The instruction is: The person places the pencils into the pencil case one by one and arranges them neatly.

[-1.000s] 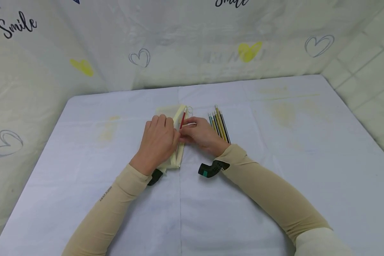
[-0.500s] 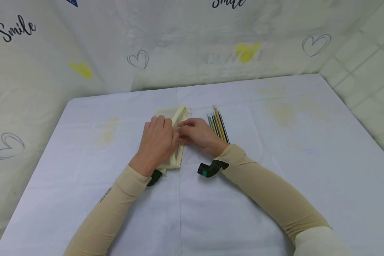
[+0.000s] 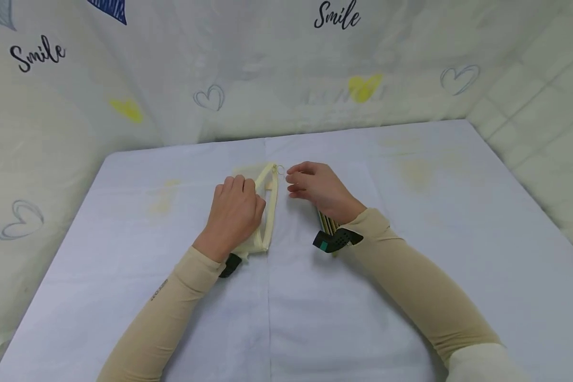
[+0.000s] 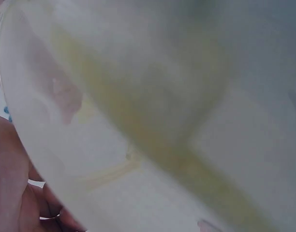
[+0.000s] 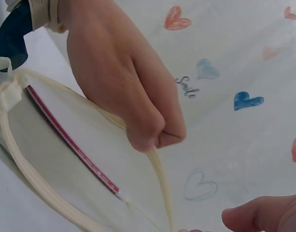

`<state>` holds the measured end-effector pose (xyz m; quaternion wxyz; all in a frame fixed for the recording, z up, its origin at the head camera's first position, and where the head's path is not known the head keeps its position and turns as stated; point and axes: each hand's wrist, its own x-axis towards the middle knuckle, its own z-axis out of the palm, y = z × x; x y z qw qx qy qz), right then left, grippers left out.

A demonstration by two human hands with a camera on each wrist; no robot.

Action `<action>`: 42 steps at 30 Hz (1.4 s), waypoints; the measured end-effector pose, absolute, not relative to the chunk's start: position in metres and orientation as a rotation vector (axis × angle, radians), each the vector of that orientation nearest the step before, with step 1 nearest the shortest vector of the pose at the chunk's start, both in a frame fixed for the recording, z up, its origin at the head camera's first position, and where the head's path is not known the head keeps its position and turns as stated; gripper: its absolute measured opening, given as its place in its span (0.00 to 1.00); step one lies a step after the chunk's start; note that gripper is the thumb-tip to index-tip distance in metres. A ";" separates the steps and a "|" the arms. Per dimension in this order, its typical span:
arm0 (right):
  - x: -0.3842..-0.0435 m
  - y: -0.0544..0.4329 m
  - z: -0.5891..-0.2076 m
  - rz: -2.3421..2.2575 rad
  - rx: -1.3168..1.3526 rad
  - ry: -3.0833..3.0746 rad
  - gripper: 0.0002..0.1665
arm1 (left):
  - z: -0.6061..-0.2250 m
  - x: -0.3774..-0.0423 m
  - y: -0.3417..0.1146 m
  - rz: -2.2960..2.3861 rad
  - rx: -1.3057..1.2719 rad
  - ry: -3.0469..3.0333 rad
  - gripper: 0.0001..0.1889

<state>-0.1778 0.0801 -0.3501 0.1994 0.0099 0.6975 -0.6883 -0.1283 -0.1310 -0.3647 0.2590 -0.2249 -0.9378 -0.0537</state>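
Note:
My left hand [image 3: 234, 212] pinches one edge of a cream mesh zip pouch [image 3: 270, 225] and holds its mouth apart. Inside the pouch, in the right wrist view, lies a red pencil [image 5: 73, 142]. Sheer mesh fills most of the left wrist view, with part of a hand [image 4: 12, 179] at its left edge. My right hand [image 3: 322, 185] hovers just right of the pouch, fingers loosely bent and holding nothing. A bundle of several pencils [image 3: 328, 224] lies on the table, partly hidden under the right hand and wrist.
A white cloth covers the table [image 3: 401, 276]. At the pouch's far corner is a thin ring [image 3: 280, 170]. Each wrist carries a dark camera mount [image 3: 336, 240]. Behind the table hangs a pale printed sheet [image 3: 277, 69].
The red pencil went from my right fingers down into the pouch. My right hand then let go and drew back to the right, over the pencils. The left hand keeps its hold.

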 end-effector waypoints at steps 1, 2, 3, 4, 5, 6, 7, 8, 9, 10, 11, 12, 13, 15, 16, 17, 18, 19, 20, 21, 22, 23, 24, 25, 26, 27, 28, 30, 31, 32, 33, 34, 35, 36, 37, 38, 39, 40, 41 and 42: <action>-0.179 0.085 -0.349 -1.929 0.039 1.957 0.24 | -0.365 -0.128 -0.131 -0.142 -0.614 -2.520 0.11; -0.180 0.090 -0.347 -1.935 0.053 1.960 0.24 | -0.365 -0.128 -0.132 -0.141 -0.618 -2.498 0.12; -0.181 0.095 -0.345 -1.939 0.066 1.964 0.23 | -0.364 -0.128 -0.132 -0.143 -0.623 -2.483 0.12; -0.182 0.100 -0.343 -1.937 0.075 1.973 0.22 | -0.364 -0.128 -0.133 -0.145 -0.628 -2.466 0.12; -0.184 0.106 -0.342 -1.942 0.088 1.976 0.21 | -0.363 -0.128 -0.133 -0.152 -0.632 -2.453 0.12; -0.185 0.111 -0.342 -1.944 0.094 1.979 0.21 | -0.363 -0.128 -0.133 -0.157 -0.637 -2.442 0.13; -0.186 0.115 -0.341 -1.942 0.103 1.984 0.21 | -0.363 -0.128 -0.134 -0.164 -0.640 -2.435 0.13; -0.187 0.120 -0.340 -1.939 0.108 1.992 0.22 | -0.362 -0.128 -0.134 -0.169 -0.640 -2.431 0.13; -0.188 0.124 -0.340 -1.936 0.112 2.000 0.23 | -0.362 -0.128 -0.134 -0.174 -0.641 -2.427 0.13; -0.189 0.128 -0.340 -1.936 0.115 2.004 0.24 | -0.362 -0.127 -0.134 -0.178 -0.642 -2.423 0.13; -0.190 0.132 -0.340 -1.934 0.123 2.007 0.24 | -0.362 -0.127 -0.134 -0.182 -0.643 -2.420 0.13; -0.190 0.136 -0.340 -1.930 0.130 2.011 0.25 | -0.361 -0.127 -0.134 -0.184 -0.644 -2.418 0.13; -0.191 0.139 -0.341 -1.925 0.135 2.010 0.25 | -0.361 -0.127 -0.133 -0.184 -0.643 -2.418 0.13; -0.192 0.144 -0.344 -1.907 0.150 2.006 0.27 | -0.362 -0.127 -0.133 -0.188 -0.642 -2.420 0.13; -0.193 0.146 -0.345 -1.892 0.157 2.007 0.27 | -0.361 -0.127 -0.133 -0.192 -0.643 -2.424 0.13; -0.194 0.149 -0.347 -1.873 0.162 2.009 0.27 | -0.361 -0.126 -0.133 -0.196 -0.644 -2.429 0.13; -0.194 0.151 -0.348 -1.850 0.161 2.014 0.28 | -0.361 -0.126 -0.133 -0.199 -0.646 -2.434 0.13; -0.195 0.153 -0.350 -1.827 0.157 2.017 0.28 | -0.361 -0.126 -0.132 -0.202 -0.649 -2.439 0.13; -0.195 0.155 -0.351 -1.803 0.155 2.024 0.28 | -0.361 -0.126 -0.132 -0.204 -0.651 -2.443 0.13; -0.195 0.157 -0.352 -1.780 0.146 2.033 0.28 | -0.361 -0.126 -0.133 -0.202 -0.653 -2.446 0.13; -0.196 0.158 -0.354 -1.762 0.138 2.040 0.28 | -0.360 -0.126 -0.133 -0.200 -0.655 -2.446 0.13; -0.196 0.160 -0.355 -1.747 0.130 2.046 0.28 | -0.360 -0.126 -0.133 -0.201 -0.655 -2.447 0.13; -0.196 0.161 -0.356 -1.732 0.122 2.056 0.28 | -0.360 -0.126 -0.133 -0.201 -0.657 -2.447 0.13; -0.196 0.163 -0.357 -1.723 0.117 2.060 0.27 | -0.360 -0.127 -0.133 -0.202 -0.659 -2.447 0.13; -0.196 0.164 -0.357 -1.712 0.113 2.067 0.27 | -0.360 -0.127 -0.134 -0.209 -0.657 -2.451 0.13; -0.196 0.165 -0.358 -1.703 0.107 2.072 0.27 | -0.360 -0.127 -0.134 -0.214 -0.654 -2.457 0.13; -0.197 0.166 -0.360 -1.695 0.104 2.074 0.27 | -0.359 -0.127 -0.134 -0.222 -0.651 -2.475 0.13; -0.198 0.168 -0.363 -1.686 0.093 2.077 0.26 | -0.356 -0.127 -0.134 -0.228 -0.645 -2.524 0.14; -0.198 0.168 -0.365 -1.681 0.088 2.078 0.26 | -0.354 -0.127 -0.134 -0.230 -0.642 -2.550 0.14; -0.199 0.168 -0.366 -1.676 0.086 2.082 0.25 | -0.352 -0.127 -0.133 -0.228 -0.639 -2.579 0.15; -0.199 0.168 -0.368 -1.673 0.086 2.085 0.25 | -0.350 -0.127 -0.132 -0.224 -0.636 -2.612 0.15; -0.199 0.169 -0.369 -1.665 0.087 2.092 0.25 | -0.349 -0.128 -0.131 -0.221 -0.634 -2.644 0.16; -0.200 0.169 -0.370 -1.664 0.089 2.094 0.25 | -0.347 -0.129 -0.130 -0.220 -0.632 -2.670 0.16; -0.200 0.169 -0.370 -1.658 0.091 2.102 0.25 | -0.346 -0.130 -0.129 -0.217 -0.627 -2.695 0.17; -0.200 0.170 -0.371 -1.649 0.092 2.113 0.25 | -0.345 -0.131 -0.128 -0.220 -0.618 -2.714 0.16; -0.200 0.170 -0.372 -1.641 0.094 2.123 0.24 | -0.345 -0.132 -0.127 -0.224 -0.605 -2.741 0.16; -0.200 0.171 -0.371 -1.633 0.096 2.129 0.24 | -0.344 -0.133 -0.127 -0.239 -0.587 -2.764 0.15; -0.200 0.172 -0.371 -1.623 0.095 2.138 0.24 | -0.343 -0.134 -0.127 -0.254 -0.571 -2.783 0.15; -0.200 0.172 -0.371 -1.616 0.094 2.143 0.24 | -0.343 -0.135 -0.127 -0.271 -0.551 -2.803 0.15; -0.200 0.173 -0.371 -1.606 0.092 2.152 0.24 | -0.342 -0.136 -0.128 -0.289 -0.536 -2.816 0.15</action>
